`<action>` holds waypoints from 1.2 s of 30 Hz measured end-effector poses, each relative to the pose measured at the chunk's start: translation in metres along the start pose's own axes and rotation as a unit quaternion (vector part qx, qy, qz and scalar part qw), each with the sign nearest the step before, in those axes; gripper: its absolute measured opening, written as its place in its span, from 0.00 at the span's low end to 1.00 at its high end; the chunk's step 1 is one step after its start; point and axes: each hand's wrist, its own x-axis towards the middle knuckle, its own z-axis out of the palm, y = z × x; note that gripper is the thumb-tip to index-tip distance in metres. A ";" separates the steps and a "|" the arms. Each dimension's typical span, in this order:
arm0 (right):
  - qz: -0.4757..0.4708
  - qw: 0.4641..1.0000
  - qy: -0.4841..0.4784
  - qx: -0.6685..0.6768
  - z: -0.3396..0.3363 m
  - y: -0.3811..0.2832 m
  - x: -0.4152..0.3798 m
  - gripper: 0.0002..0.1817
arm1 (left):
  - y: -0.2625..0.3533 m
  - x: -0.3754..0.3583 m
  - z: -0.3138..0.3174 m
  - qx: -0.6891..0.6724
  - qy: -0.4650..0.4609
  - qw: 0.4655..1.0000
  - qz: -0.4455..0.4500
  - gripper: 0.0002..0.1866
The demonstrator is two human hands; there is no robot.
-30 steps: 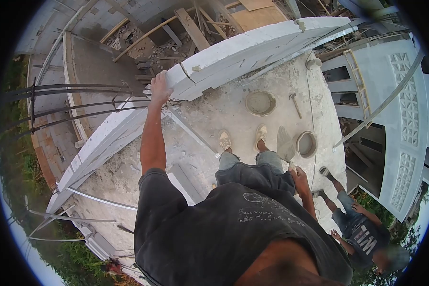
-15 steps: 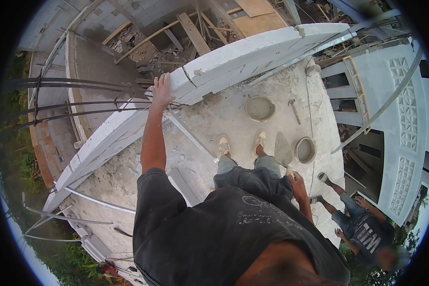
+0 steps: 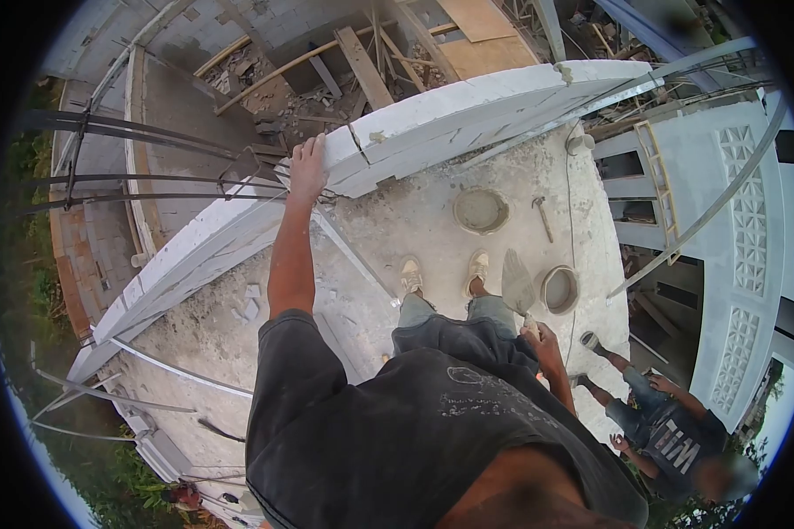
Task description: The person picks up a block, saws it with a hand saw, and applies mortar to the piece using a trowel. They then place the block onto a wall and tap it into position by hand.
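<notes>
My left hand (image 3: 307,169) rests on the end of the white block wall (image 3: 450,110), beside a gap where dark steel bars (image 3: 176,183) stick out. Its fingers lie apart over the top edge and hold nothing. Lower right, my right hand (image 3: 545,344) is closed around the handle of a trowel (image 3: 517,284), whose grey blade points away from me over the floor. Near the blade stands a round bucket (image 3: 559,289). Farther off are a wider round tub (image 3: 481,211) with grey material in it and a hammer (image 3: 543,219) lying on the floor.
A co-worker (image 3: 670,423) in a dark shirt is at the lower right. A metal bar (image 3: 357,256) slants from the wall to the floor near my feet. Another wall section (image 3: 185,256) curves left. Planks (image 3: 362,66) and rubble lie beyond the wall.
The view has shifted slightly. My left hand stays on the wall end, and the trowel in my right hand has swung slightly to the left. The co-worker's arm has moved a little.
</notes>
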 end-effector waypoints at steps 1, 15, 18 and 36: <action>-0.011 1.000 -0.004 -0.016 0.001 -0.013 0.000 0.25 | -0.001 0.000 0.001 0.011 0.001 1.000 -0.005 0.48; -0.070 0.995 -0.071 -0.001 0.046 -0.142 0.031 0.29 | 0.002 -0.005 0.004 0.035 0.021 0.999 -0.032 0.42; -0.070 0.994 -0.082 -0.014 0.046 -0.141 0.033 0.30 | 0.003 -0.007 0.007 0.048 0.044 0.997 -0.035 0.39; -0.061 0.994 -0.092 -0.005 0.059 -0.130 0.039 0.30 | 0.001 -0.004 0.008 0.037 0.035 0.998 -0.041 0.36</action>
